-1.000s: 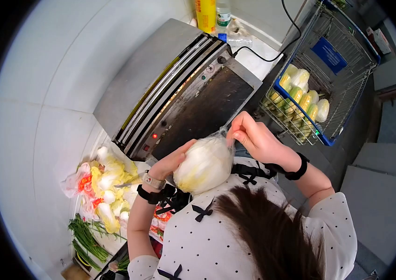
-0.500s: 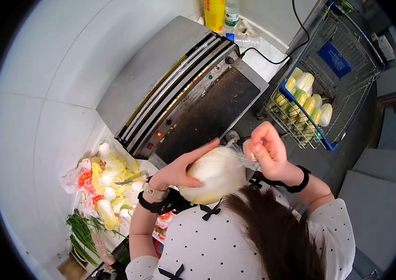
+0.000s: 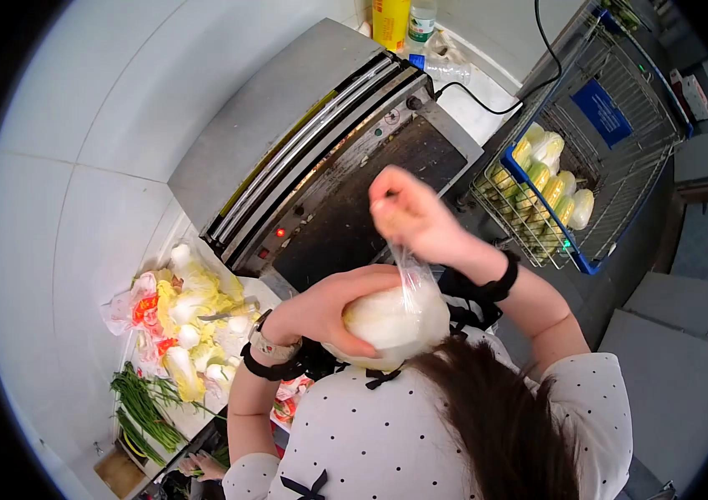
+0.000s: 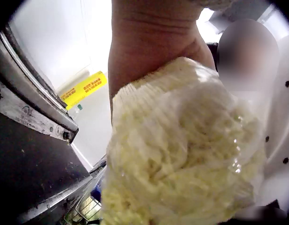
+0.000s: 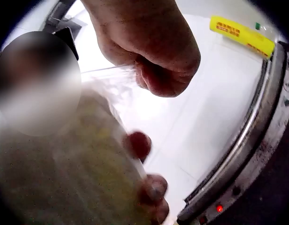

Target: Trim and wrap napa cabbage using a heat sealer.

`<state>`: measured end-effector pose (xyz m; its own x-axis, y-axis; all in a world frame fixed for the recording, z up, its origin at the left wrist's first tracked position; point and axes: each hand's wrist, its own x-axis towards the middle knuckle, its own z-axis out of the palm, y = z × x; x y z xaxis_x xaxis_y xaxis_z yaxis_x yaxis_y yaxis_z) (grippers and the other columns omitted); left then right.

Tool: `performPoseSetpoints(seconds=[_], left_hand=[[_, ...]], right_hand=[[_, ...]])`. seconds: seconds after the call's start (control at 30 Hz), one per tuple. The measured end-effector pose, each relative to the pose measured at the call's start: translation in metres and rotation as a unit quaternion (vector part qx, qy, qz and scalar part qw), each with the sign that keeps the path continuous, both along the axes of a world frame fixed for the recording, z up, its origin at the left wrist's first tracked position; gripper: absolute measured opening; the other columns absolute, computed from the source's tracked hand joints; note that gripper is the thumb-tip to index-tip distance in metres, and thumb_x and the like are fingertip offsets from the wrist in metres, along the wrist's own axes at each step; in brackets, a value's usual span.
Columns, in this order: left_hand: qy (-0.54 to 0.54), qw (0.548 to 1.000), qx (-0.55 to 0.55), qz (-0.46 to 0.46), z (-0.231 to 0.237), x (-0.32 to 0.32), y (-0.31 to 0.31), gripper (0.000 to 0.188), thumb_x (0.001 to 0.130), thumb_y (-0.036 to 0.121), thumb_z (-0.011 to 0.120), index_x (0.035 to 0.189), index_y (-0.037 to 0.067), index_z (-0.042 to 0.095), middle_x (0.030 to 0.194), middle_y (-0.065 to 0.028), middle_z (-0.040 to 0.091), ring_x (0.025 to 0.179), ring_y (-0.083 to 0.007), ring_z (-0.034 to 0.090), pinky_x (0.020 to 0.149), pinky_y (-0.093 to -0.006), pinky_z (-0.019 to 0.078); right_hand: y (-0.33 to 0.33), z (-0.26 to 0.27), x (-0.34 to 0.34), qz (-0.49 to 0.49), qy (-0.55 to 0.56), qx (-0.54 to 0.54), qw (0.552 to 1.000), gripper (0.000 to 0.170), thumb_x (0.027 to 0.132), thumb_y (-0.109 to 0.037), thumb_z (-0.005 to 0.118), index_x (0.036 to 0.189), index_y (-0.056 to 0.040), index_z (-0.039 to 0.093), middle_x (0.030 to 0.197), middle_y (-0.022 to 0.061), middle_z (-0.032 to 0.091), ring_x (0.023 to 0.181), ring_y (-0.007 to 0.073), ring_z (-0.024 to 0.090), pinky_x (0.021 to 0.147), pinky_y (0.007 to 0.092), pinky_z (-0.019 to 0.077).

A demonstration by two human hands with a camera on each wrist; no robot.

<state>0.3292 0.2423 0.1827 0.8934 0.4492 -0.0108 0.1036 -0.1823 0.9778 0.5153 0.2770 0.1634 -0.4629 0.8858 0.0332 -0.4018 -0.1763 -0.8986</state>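
My left hand point(image 3: 333, 308) holds a pale napa cabbage point(image 3: 395, 332) wrapped in clear plastic film, close against the polka-dot shirt. Its thumb and fingers spread around the cabbage's side, and fingertips point(image 5: 154, 187) show at the edge in the right wrist view. Above the cabbage, my right hand point(image 3: 416, 221) is a curled fist gripping the film point(image 3: 412, 271), which stretches taut up from the cabbage. Gathered film point(image 5: 118, 89) runs into that fist in the right wrist view. Wrinkled, shiny leaves of the cabbage point(image 4: 182, 154) fill the left wrist view.
A metal wrapping machine point(image 3: 287, 108) with a dark plate and red light stands ahead. At right, a shopping cart point(image 3: 595, 242) holds several cabbages. Loose leaves point(image 3: 191, 304), a knife point(image 3: 216, 317) and green scallions point(image 3: 145, 408) lie left. Another person's hand point(image 3: 202, 465) shows at lower left.
My right hand has moved up and left, drawing the film taut above the cabbage. The left hand has turned the cabbage and shifted slightly right. Another person's hand has appeared at lower left.
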Motion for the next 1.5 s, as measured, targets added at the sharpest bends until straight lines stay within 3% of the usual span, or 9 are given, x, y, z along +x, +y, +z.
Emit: performPoseSetpoints(seconds=[0.33,0.47,0.6,0.7,0.83,0.97,1.07,1.2,1.5], left_hand=[[-0.037,0.966,-0.141,0.215,-0.018,0.003,-0.026,0.073,0.048,0.027,0.084,0.108,0.007,0.046,0.106,-0.0118,0.053,0.099,-0.0197,0.054,0.088,-0.0334,0.0422],[0.033,0.928,0.211,0.305,-0.013,-0.014,-0.041,0.075,0.05,0.048,0.083,0.103,0.007,0.048,0.078,-0.0057,0.061,0.067,-0.0258,0.061,0.075,-0.0324,0.0486],[0.054,0.761,0.56,0.324,-0.017,-0.024,-0.05,0.059,0.063,0.056,0.07,0.097,0.01,0.058,0.09,-0.006,0.063,0.081,-0.0205,0.06,0.077,-0.0301,0.0459],[-0.026,0.768,0.61,0.192,-0.006,-0.01,-0.028,0.058,0.073,0.048,0.064,0.109,0.004,0.057,0.108,-0.0084,0.06,0.101,-0.021,0.054,0.091,-0.0347,0.0409],[0.026,0.966,0.257,0.02,-0.003,-0.003,-0.021,0.057,0.089,0.033,0.042,0.13,-0.005,0.037,0.134,-0.0232,0.038,0.126,-0.0355,0.035,0.105,-0.0445,0.026],[0.086,0.984,0.145,0.052,-0.001,0.004,-0.026,0.065,0.089,0.039,0.038,0.136,-0.005,0.026,0.141,-0.0256,0.024,0.132,-0.0374,0.025,0.108,-0.0465,0.0165],[0.195,0.93,0.31,-0.044,0.009,0.007,-0.009,0.073,0.085,0.044,0.045,0.137,-0.003,0.024,0.144,-0.0251,0.019,0.134,-0.0386,0.016,0.108,-0.0504,0.0085],[0.083,0.982,0.15,0.073,-0.006,0.011,-0.019,0.081,0.079,0.055,0.051,0.134,-0.001,0.033,0.146,-0.0231,0.014,0.137,-0.0389,0.001,0.107,-0.0508,0.0021],[0.002,0.945,-0.266,0.191,-0.048,-0.013,-0.014,0.072,0.084,0.051,0.05,0.133,0.001,0.035,0.126,-0.011,0.047,0.114,-0.0178,0.047,0.097,-0.0306,0.0366]], right_hand=[[0.002,-0.034,-0.022,0.209,-0.091,-0.063,0.972,0.005,0.086,-0.009,0.056,0.087,-0.0041,0.054,0.091,0.0025,0.057,0.085,0.0067,0.051,0.076,0.0221,0.0428],[-0.002,-0.036,-0.027,0.339,-0.006,-0.109,0.934,0.017,0.083,-0.015,0.06,0.093,-0.002,0.057,0.094,0.0037,0.059,0.086,0.0084,0.053,0.076,0.0233,0.0431],[0.0,-0.036,-0.026,0.404,-0.036,-0.145,0.903,0.019,0.084,-0.015,0.06,0.098,-0.0027,0.056,0.099,0.0041,0.058,0.091,0.0091,0.052,0.08,0.0242,0.0428],[0.001,-0.036,-0.027,0.431,-0.067,-0.164,0.885,0.021,0.084,-0.015,0.058,0.101,-0.0025,0.055,0.105,0.0052,0.058,0.093,0.0101,0.053,0.081,0.0247,0.0429],[0.003,-0.044,-0.03,0.448,-0.057,-0.189,0.872,0.022,0.086,-0.017,0.055,0.103,-0.0024,0.055,0.109,0.0071,0.057,0.093,0.0127,0.054,0.084,0.0259,0.0433],[0.002,-0.059,-0.03,0.457,-0.036,-0.188,0.869,0.026,0.088,-0.015,0.051,0.11,-0.002,0.052,0.105,0.0093,0.056,0.092,0.016,0.055,0.085,0.0306,0.0442],[0.0,-0.067,-0.029,0.449,-0.032,-0.204,0.87,0.028,0.089,-0.014,0.049,0.114,-0.002,0.051,0.108,0.0106,0.055,0.096,0.017,0.054,0.086,0.0311,0.0436],[-0.003,-0.063,-0.026,0.345,-0.047,-0.37,0.861,0.031,0.089,-0.012,0.048,0.118,-0.0021,0.049,0.112,0.0124,0.054,0.102,0.0183,0.053,0.089,0.0318,0.0427],[-0.007,-0.091,0.003,0.096,-0.104,-0.44,0.887,0.035,0.089,-0.01,0.046,0.122,-0.0013,0.045,0.111,0.0134,0.055,0.107,0.0185,0.052,0.086,0.0331,0.0432]])
